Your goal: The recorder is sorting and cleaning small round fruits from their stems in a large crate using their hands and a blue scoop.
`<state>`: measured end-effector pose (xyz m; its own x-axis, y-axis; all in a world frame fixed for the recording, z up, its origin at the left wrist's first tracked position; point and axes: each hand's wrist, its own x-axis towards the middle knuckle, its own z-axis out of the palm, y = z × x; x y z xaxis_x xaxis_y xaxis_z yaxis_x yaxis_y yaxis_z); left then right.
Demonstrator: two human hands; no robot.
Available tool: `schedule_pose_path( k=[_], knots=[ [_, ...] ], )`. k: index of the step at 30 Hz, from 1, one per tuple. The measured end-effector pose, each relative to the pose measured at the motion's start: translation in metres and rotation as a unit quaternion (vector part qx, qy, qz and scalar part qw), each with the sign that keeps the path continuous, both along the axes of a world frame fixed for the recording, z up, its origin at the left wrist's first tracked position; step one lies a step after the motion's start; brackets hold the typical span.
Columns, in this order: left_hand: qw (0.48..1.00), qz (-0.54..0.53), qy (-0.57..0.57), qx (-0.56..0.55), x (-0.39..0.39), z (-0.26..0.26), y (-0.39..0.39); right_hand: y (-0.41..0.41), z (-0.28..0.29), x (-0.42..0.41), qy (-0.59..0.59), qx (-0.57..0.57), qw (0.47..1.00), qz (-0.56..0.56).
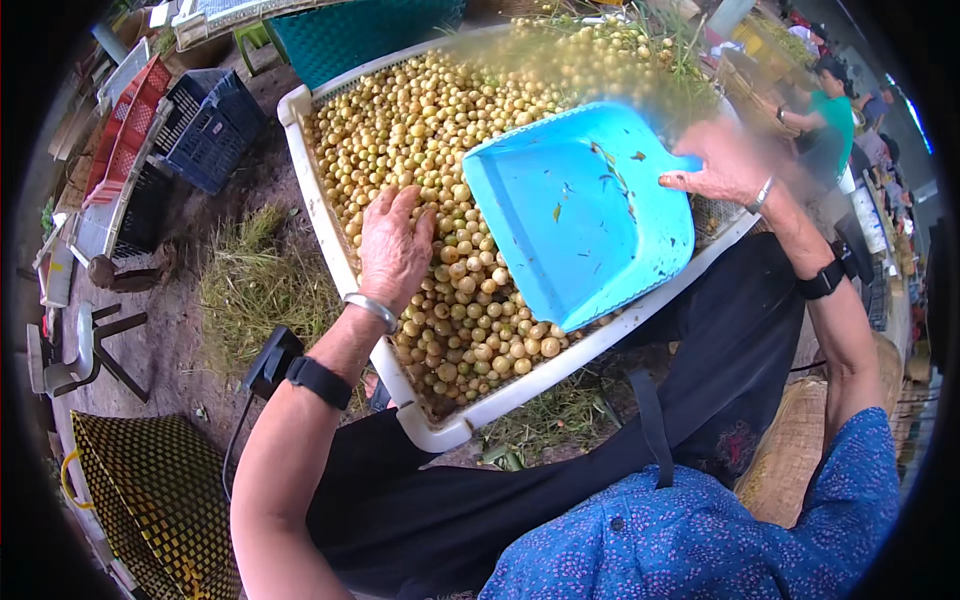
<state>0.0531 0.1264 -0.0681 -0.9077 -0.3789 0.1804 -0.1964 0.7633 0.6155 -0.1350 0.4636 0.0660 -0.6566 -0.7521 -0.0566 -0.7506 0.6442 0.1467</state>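
Note:
A white plastic tray [330,240] in front of me holds a heap of small round yellow-green fruits [427,112]. My left hand [394,244] rests on the fruits near the tray's left side, its fingers slightly spread and nothing seen in its grasp. Over the right part of the heap is a blue plastic dustpan-like scoop [577,210], its wide edge towards the lower left. Bits of leaf and dirt lie in it, with no fruit seen inside. My right hand [720,161] grips the scoop at its handle end; the fingers are partly blurred. Grass and stems [686,60] lie at the tray's far right.
Dried grass [262,292] lies on the ground left of the tray. Blue [210,127] and red [127,127] plastic crates stand at the upper left, a black-and-yellow woven basket [150,502] at the lower left. A teal woven container [360,37] stands behind the tray. A person in green [829,120] is at the upper right.

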Motion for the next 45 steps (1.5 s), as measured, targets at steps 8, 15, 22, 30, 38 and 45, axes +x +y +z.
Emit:
schedule_pose_path(
  k=[8, 15, 22, 30, 38, 45],
  knots=[
    [0.993, 0.045, -0.014, -0.107, -0.022, -0.019, -0.03, 0.058, 0.06, 0.036, -0.087, -0.014, 0.989, -0.122],
    [0.983, 0.026, 0.0, -0.181, -0.023, -0.051, -0.044, 0.036, 0.073, 0.071, -0.065, 0.014, 0.991, -0.115],
    [0.995, 0.067, -0.004, -0.075, -0.035, -0.027, 0.01, 0.005, 0.047, 0.081, -0.094, -0.01, 0.986, -0.137],
    [0.994, -0.001, 0.078, -0.079, -0.063, -0.01, 0.04, -0.023, 0.003, 0.099, -0.118, -0.11, 0.973, -0.166],
    [0.948, -0.177, 0.071, 0.256, -0.061, 0.017, 0.058, -0.004, -0.01, 0.103, -0.102, -0.155, 0.98, -0.076],
    [0.997, -0.063, -0.001, -0.042, -0.074, -0.017, -0.017, 0.001, 0.002, 0.093, -0.248, -0.115, 0.959, -0.073]
  ],
)
